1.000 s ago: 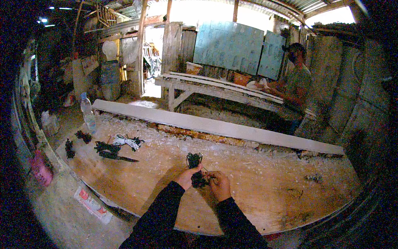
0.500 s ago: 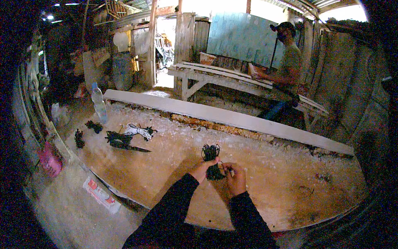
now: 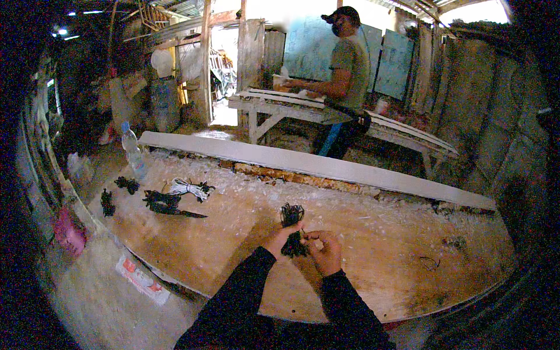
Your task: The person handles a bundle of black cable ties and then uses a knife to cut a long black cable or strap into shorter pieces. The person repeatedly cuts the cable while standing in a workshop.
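My left hand (image 3: 280, 239) is closed round the middle of a bundle of black cord (image 3: 292, 215). The bundle's loops stick out above the fingers, and its other end hangs below them. Right beside it, my right hand (image 3: 325, 252) pinches at the bundle's waist with thumb and forefinger; what it holds seems to be a thin strand, too small to make out surely. Off to the left lie a white cord bundle (image 3: 185, 188), a larger black bundle (image 3: 162, 201) with a dark pointed strip by it, and two small black bundles (image 3: 126, 185).
A plastic bottle (image 3: 133, 153) stands at the wooden tabletop's (image 3: 373, 262) far left corner. A long pale board (image 3: 315, 160) runs along the back edge. Beyond it, a person (image 3: 348, 73) works at another bench (image 3: 262, 105). Short dark scraps (image 3: 430, 263) lie at right.
My right hand has shifted slightly at the bundle's waist, still pinching. The left hand keeps its hold. The co-worker has moved left along the far bench, and the whole view has shifted a little.
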### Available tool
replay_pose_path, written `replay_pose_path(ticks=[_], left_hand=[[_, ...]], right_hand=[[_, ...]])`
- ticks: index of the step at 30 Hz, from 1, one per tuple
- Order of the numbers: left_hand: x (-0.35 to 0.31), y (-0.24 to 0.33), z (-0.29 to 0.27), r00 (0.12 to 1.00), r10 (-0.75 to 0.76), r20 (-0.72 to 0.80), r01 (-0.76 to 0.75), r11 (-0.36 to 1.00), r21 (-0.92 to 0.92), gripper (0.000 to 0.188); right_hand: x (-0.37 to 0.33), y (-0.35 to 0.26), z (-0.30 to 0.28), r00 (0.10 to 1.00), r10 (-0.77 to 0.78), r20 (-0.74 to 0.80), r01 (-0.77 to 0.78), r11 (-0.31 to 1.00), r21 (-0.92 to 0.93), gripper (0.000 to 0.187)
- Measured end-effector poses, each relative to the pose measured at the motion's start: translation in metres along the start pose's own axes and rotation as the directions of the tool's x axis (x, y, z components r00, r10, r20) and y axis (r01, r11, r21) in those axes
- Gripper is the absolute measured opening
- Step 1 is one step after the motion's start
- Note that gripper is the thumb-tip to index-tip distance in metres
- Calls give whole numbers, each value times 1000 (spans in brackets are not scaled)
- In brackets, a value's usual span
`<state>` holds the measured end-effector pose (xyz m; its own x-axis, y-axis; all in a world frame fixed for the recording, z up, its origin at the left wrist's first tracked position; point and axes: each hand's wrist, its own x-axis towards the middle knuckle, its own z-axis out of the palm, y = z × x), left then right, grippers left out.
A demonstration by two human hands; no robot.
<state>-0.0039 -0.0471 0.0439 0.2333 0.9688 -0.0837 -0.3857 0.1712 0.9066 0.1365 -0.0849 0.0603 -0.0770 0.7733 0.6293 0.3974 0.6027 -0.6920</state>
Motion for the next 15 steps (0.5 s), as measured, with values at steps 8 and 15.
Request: replay_pose_path(ticks=[8,15], left_hand=[[6,-11,2,988,-104,113,120,982,-145,20],[26,-39,-17,987,103,121,-144,903,405,21]], right_hand=[[0,-1,-3,989,6,-148,-14,998,-57,11],[3,0,-8,976,-208,-59,188,951,-244,14]])
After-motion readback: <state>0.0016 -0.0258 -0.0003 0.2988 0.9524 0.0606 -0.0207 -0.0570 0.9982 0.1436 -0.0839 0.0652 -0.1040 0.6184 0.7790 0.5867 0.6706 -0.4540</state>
